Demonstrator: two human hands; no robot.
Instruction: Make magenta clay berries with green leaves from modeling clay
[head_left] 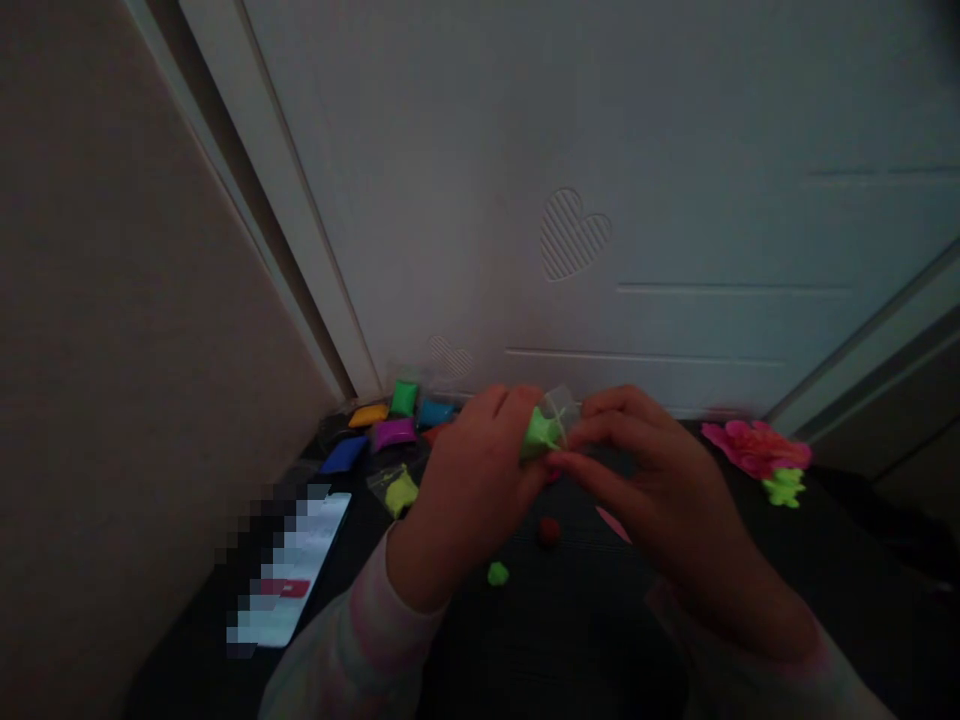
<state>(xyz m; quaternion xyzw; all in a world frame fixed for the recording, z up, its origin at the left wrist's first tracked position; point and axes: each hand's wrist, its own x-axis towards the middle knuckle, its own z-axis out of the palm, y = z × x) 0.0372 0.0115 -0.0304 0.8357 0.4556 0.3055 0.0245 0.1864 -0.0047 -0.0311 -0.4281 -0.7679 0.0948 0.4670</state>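
- Nearest in the head view are two pale sleeves with pink patches, the left sleeve (pixel 375 630) and the right sleeve (pixel 795 660), coming from the near edge over a dark table (pixel 562 650).
- Left hand (pixel 476 475) has its fingers bent and clamped on the left part of a clear packet (pixel 561 402); some of its fingertips are hidden, so their exact position cannot be told.
- Right hand (pixel 660 480) has thumb and forefinger pinched at the right end of the packet, with the other fingers curled.
- This packet is above the table, between both hands, and bright green material (pixel 540 432) is seen at it.
- Below the hands, on the table, are a small green lump (pixel 497 573) and, farther and to the right, a reddish ball (pixel 549 532).
- At the left lies a phone (pixel 307 570) with lit screen, partly pixelated.
- Beyond the phone are a yellow-green packet (pixel 401 492), a blue packet (pixel 345 454) and a purple packet (pixel 395 433).
- At the far right, a pink flower-like piece (pixel 756 445) touches a yellow-green lump (pixel 785 487).
- Behind everything stands a pale panel (pixel 450 180) with a striped heart (pixel 574 235).
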